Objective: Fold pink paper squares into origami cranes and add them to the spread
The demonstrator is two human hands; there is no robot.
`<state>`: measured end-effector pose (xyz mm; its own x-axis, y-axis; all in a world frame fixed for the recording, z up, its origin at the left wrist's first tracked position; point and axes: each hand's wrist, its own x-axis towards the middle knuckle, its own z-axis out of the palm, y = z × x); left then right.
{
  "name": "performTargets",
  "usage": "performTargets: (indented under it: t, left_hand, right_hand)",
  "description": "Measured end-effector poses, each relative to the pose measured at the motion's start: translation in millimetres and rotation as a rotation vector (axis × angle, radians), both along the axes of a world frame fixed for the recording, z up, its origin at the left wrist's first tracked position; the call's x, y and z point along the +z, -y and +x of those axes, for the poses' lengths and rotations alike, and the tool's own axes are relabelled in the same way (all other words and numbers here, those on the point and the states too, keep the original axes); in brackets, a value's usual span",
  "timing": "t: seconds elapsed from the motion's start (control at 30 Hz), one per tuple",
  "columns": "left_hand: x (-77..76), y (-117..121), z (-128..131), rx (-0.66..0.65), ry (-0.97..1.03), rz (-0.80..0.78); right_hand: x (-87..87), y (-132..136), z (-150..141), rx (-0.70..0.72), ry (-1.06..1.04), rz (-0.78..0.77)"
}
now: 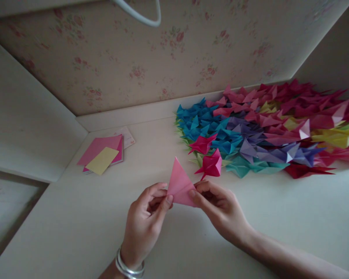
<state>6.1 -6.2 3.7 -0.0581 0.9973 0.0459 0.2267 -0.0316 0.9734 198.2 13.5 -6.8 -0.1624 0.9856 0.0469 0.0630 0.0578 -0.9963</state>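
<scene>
1. Holding a folded pink origami paper (180, 182) between 2 bare hands in the middle of the scene, over the white desk (174, 248), with its sharp tip pointing to the far side. Cannot tell whether touching the desk.
2. Pinching the paper's left corner narrowly in the left hand (145, 219), with the thumb in front and curled fingers behind.
3. Gripping the right side narrowly too, with the right hand (223, 209), laying the thumb over the surface and tucking the fingers behind.
4. Wearing silver bangles (129, 269) on the left wrist.
5. Can see 2 magenta origami cranes (211, 164) just beyond the right hand, at the near-left edge of a broad heap.
6. Can make out, within that heap at far right, blue cranes (202, 122), purple cranes (250, 149), teal cranes (251, 167), pink cranes (279, 130) and yellow cranes (337, 135).
7. Can see at left a yellow paper sheet (102, 161) lying on a pink paper sheet (95, 149), with a pale card (129, 136) just behind.
8. Cannot read the small markings on the card.
9. Can see rose-patterned wallpaper (136, 73) at the far side, below a white cable (142, 17).
</scene>
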Motion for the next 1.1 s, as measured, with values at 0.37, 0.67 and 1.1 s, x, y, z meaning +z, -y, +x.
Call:
performTargets:
  t: [0.37,0.67,1.1]
  left_hand:
    - [5.3,-4.9,-3.2,-0.150,0.100,-0.218]
    - [1.1,-4.9,-5.0,-0.065,0.182,-0.266]
    - [5.2,-8.1,-3.8,-0.081,0.246,-0.299]
  right_hand:
    - [-6.5,1.4,-5.8,-0.037,-0.171,-0.007]
    - [-4.4,2.5,-6.0,-0.011,-0.132,0.019]
    - [-10.2,1.3,-5.7,0.037,-0.128,-0.013]
